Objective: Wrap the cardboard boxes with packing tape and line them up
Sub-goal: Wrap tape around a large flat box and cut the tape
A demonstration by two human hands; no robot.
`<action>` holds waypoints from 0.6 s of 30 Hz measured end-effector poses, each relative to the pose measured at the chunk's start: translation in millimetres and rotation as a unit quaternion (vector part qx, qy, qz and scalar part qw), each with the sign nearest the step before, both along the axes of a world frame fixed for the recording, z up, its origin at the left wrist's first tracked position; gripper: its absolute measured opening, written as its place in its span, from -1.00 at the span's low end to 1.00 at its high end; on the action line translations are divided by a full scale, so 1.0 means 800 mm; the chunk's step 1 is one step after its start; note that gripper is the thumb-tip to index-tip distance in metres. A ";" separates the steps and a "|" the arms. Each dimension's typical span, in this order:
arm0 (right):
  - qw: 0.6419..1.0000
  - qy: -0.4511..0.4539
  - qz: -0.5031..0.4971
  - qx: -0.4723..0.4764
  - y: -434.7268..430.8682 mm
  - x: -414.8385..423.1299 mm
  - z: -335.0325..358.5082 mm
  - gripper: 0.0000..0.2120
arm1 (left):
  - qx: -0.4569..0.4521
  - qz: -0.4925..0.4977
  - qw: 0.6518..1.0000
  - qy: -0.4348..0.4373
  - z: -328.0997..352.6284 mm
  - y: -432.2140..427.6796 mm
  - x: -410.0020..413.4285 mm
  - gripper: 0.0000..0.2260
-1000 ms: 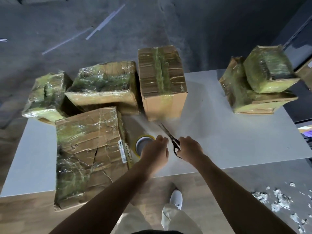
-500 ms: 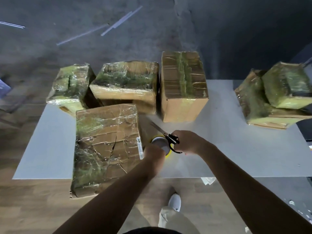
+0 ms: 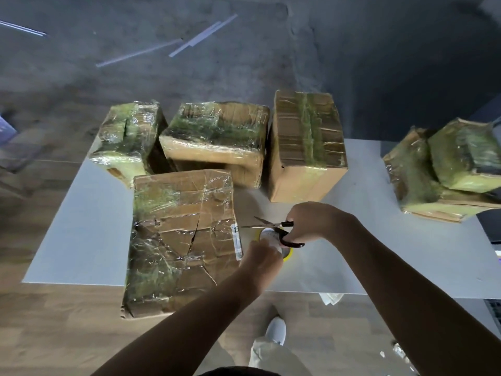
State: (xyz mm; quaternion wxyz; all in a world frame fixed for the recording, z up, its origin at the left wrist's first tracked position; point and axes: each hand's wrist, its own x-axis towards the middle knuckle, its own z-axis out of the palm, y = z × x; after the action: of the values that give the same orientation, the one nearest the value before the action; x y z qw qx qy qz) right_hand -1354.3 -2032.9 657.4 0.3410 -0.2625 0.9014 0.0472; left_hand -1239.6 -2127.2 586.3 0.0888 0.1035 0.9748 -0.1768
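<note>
Item: near box (image 3: pixel 181 234), worktop (image 3: pixel 379 253) left. Left hand (image 3: pixel 261 257) grips tape roll (image 3: pixel 288 252), apparently steadying it; right hand (image 3: pixel 311 223) holds scissors (image 3: pixel 273 229), blades parted, poised for cutting.

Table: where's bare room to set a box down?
Widest bare patch: between the tall box and the stacked boxes, to the near edge. Narrower strip left of the front box. Crowded: back-left boxes and around the tape roll and scissors.
</note>
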 end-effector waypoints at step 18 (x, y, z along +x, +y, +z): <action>0.984 0.032 0.088 0.151 -0.076 -0.006 0.002 -0.74 | 0.142 -0.089 0.984 -0.061 -0.022 -0.008 0.002 -0.88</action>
State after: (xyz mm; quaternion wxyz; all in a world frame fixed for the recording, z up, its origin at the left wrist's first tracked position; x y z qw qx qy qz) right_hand -1359.4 -2094.1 659.0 0.3420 -0.2841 0.8679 0.2214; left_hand -1238.2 -2133.6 568.8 0.1166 0.2124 0.9695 -0.0371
